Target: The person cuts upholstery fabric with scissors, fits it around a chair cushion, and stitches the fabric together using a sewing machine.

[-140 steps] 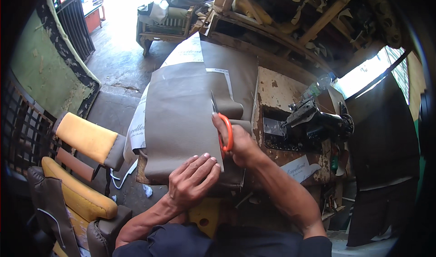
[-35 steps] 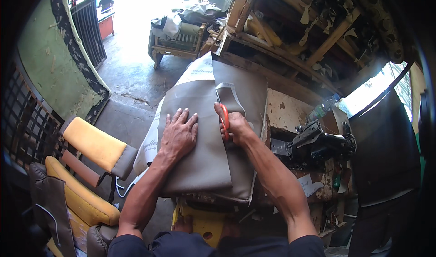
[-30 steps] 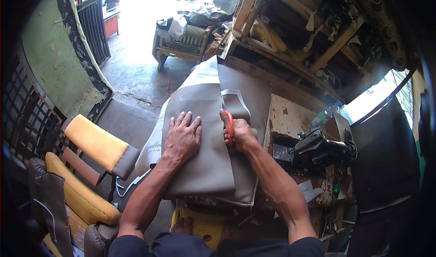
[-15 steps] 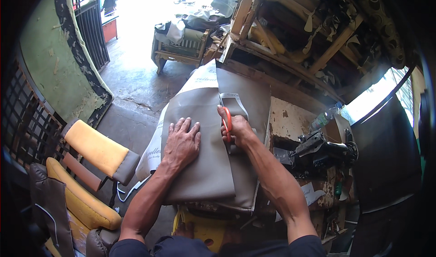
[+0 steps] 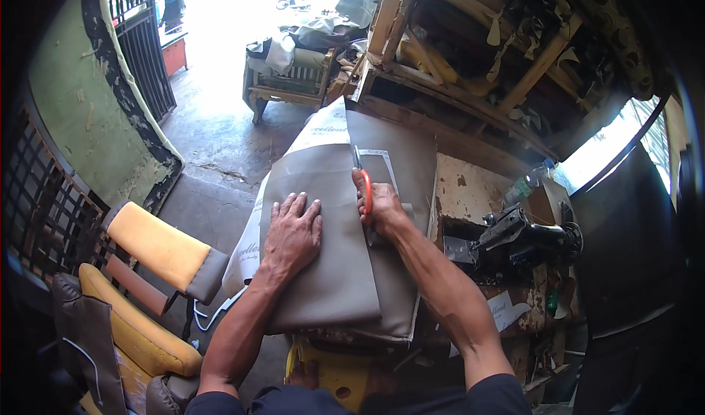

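A large sheet of grey-brown upholstery vinyl (image 5: 323, 268), folded over itself, lies on the work surface in front of me. Its white printed backing (image 5: 319, 131) shows at the far end and along the left edge. My left hand (image 5: 295, 234) rests flat on the upper layer, fingers spread. In my right hand (image 5: 383, 208) is a pair of scissors (image 5: 367, 191) with orange handles. Their blades point away from me along the right edge of the upper layer. Just right of the blades, a whitish strip outlines a corner on the lower layer.
A black sewing machine (image 5: 521, 242) stands at the right, with a clear plastic bottle (image 5: 525, 187) behind it. Yellow foam seat parts (image 5: 158, 246) lie at the left. A wooden rack (image 5: 455, 85) and a wooden chair (image 5: 290, 77) are at the back. Someone (image 5: 173, 4) stands outside the doorway.
My right hand and the scissors have moved slightly away from me along the vinyl's edge, and more of the blades shows. My left hand stays on the sheet. The view has shifted a little.
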`<action>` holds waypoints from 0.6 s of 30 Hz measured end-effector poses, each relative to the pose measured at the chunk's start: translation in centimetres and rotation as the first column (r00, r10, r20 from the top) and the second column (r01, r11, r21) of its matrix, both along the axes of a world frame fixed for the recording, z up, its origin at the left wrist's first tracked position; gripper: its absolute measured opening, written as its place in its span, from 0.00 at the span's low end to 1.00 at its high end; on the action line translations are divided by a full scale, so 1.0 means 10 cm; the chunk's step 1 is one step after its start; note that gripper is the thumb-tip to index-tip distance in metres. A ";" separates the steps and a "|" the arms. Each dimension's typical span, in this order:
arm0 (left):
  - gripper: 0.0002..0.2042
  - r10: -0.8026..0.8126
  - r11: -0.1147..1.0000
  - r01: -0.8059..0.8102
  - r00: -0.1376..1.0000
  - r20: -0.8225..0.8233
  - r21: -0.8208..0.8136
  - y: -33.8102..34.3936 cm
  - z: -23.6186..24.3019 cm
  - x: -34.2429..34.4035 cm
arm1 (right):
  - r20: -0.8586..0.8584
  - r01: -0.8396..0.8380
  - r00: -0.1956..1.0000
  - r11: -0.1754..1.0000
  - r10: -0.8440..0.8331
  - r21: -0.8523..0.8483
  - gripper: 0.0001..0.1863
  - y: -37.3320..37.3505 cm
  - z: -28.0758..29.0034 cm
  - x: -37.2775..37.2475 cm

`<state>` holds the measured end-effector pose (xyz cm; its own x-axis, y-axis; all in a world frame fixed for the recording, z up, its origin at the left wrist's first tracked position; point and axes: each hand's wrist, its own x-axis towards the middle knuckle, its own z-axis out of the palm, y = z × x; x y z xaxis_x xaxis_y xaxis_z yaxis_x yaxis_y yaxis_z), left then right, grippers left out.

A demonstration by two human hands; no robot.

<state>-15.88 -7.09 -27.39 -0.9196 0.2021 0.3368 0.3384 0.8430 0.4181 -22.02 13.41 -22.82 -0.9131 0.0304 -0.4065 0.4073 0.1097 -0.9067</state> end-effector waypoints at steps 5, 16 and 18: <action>0.30 0.464 0.854 -0.470 0.882 -0.083 -0.225 -0.05 0.08 -0.03 | -0.287 0.006 0.957 0.991 -0.044 -0.132 0.28 0.23 0.16 0.43; 0.13 0.257 0.863 -0.302 0.953 0.164 0.404 -1.05 -0.08 -0.30 | -0.362 0.285 0.906 0.316 0.219 0.905 0.24 2.06 0.24 2.43; 0.11 0.287 0.753 -0.329 0.944 0.165 0.570 -1.59 -0.14 -0.22 | -0.261 0.245 0.964 0.210 0.050 0.946 0.23 2.48 -0.05 2.74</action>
